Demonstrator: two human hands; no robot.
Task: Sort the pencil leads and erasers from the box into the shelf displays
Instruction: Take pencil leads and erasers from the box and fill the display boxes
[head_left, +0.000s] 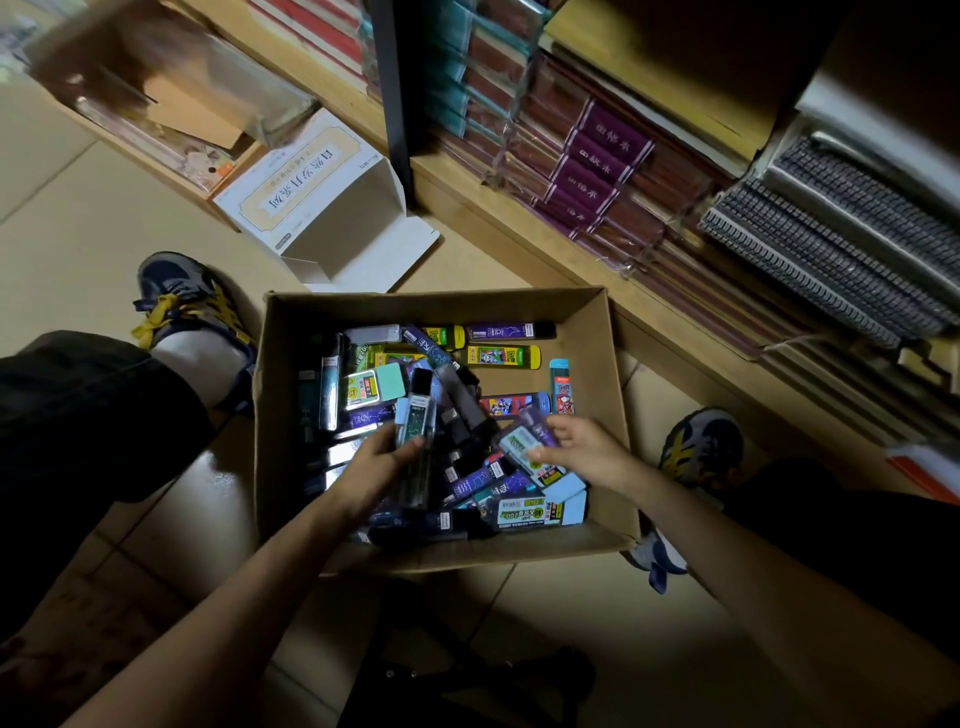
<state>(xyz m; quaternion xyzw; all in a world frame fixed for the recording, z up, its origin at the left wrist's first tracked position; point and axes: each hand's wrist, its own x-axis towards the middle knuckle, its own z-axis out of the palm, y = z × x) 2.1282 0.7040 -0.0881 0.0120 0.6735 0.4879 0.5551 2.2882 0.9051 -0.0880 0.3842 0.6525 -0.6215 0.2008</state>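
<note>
Our left hand (374, 465) grips a clear lead case (415, 421), thumb across its front. Our right hand (584, 447) pinches a purple pack (524, 444) by its near end. Both are inside the box (592, 338), near side. We judge them light, stiff, slick plastic, so we'd hold the flat faces mid-body, not the cap. The lead case's long axis runs away from us toward the shelf (519, 223), dark cap at the far end. The purple pack lies diagonal.

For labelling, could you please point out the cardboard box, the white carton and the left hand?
cardboard box (597, 395): head view, bare side wall.
white carton (353, 221): head view, inner wall.
left hand (371, 465): head view, its back.
</note>
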